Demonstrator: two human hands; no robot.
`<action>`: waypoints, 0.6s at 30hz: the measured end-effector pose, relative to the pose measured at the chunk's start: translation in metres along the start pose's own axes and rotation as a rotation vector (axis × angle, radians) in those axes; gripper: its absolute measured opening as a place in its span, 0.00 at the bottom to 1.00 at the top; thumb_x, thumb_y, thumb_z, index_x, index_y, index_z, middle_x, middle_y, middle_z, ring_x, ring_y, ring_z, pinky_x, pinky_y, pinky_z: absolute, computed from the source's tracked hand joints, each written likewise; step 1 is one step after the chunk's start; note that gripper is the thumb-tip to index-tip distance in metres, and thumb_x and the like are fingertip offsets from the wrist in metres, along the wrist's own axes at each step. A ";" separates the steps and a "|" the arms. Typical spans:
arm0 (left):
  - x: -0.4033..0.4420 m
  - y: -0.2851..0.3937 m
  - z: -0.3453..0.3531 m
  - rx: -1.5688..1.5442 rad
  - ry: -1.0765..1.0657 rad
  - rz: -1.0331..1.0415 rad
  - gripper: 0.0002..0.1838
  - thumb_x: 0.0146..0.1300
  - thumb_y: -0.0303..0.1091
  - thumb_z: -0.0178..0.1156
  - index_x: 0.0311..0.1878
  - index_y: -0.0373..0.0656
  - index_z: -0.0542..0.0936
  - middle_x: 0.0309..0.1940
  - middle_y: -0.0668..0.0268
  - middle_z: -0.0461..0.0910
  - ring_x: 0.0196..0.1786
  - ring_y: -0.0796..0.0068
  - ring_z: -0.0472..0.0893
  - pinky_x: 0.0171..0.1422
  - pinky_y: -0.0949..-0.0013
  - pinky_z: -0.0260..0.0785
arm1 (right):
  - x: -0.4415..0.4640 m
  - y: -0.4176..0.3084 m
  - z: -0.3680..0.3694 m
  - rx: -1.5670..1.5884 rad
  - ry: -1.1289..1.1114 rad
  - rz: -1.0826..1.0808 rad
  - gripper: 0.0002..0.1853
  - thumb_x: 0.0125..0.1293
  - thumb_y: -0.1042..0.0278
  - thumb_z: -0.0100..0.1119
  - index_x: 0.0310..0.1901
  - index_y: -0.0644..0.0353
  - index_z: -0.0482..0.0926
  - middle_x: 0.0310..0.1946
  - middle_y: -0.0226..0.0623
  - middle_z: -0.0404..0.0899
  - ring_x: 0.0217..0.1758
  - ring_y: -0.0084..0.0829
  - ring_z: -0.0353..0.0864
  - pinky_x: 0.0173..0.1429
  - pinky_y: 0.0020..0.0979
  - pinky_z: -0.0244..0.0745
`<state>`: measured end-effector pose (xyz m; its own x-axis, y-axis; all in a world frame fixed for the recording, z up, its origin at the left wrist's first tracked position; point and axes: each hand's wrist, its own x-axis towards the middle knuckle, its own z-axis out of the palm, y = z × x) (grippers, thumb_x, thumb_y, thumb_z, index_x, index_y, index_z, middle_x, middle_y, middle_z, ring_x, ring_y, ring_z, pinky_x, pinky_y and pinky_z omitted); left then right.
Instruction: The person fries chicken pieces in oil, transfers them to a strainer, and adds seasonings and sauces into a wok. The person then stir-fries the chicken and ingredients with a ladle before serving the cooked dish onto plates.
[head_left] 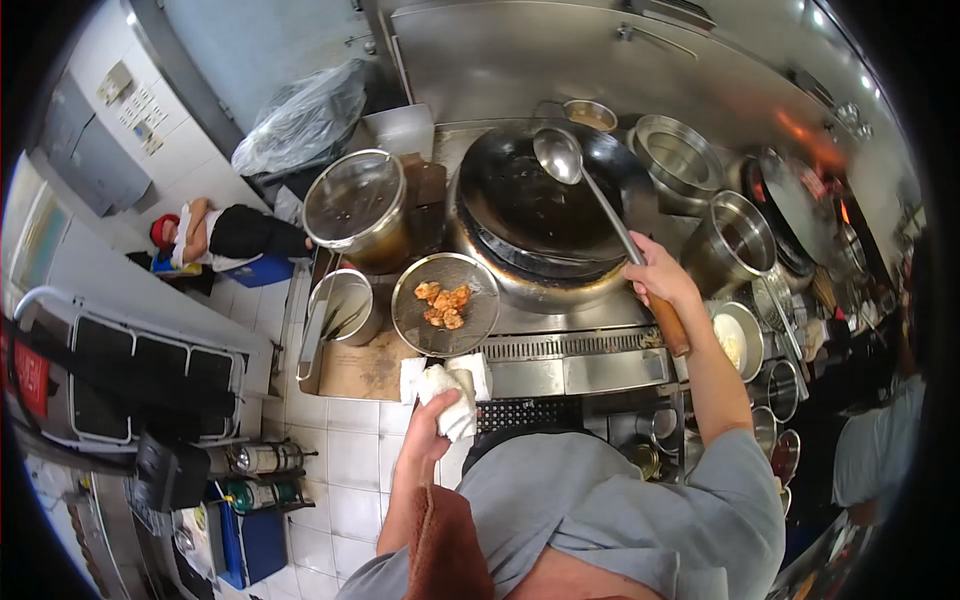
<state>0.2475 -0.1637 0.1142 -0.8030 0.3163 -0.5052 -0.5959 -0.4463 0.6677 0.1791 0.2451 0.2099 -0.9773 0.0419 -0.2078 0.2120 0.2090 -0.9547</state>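
Gripping on both sides of the work, a tool angled out over the steel-edged bench [615,325]. Right hand [655,268]: fingers closed round the shaft of a long ladle [558,155], near where metal meets wood. The wooden end runs back beneath the forearm; a hold this far up the shaft probably balances the weight of the bowl. Bowl lies over the far part of the dark wok [500,195] — whether it touches the wall, cannot tell.

Left hand [430,422]: fingers curled tight on a bunched white cloth [452,405], just below the round strainer [475,328]. Strainer's handle is hidden, likely inside the cloth; such a thick wrap would keep heat off the palm. Strainer sits left of the wok, its rim near the wok's edge, golden-brown pieces [443,303] gathered mid-mesh, where a dip presumably stops them sliding. Open mesh would let any oil run through. From above, not clear if it rests on something or hangs free.

Beside it, a metal pot [365,325] with utensils leaning inside — handy to the left. Right of the wok, a tall steel pot [735,235], near the ladle arm.
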 end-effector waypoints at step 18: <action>-0.030 0.118 -0.008 0.235 0.338 0.923 0.37 0.61 0.27 0.57 0.73 0.46 0.55 0.57 0.60 0.70 0.53 0.68 0.73 0.55 0.67 0.70 | -0.025 -0.014 0.007 1.475 -0.299 0.287 0.10 0.68 0.79 0.46 0.47 0.79 0.65 0.26 0.31 0.63 0.18 0.13 0.66 0.16 0.15 0.66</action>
<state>0.2017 -0.2329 0.2039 -0.9270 -0.3393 0.1597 0.2398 -0.2089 0.9481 0.2003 0.2343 0.2271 -0.9059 -0.3195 -0.2778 0.3784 -0.9053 -0.1930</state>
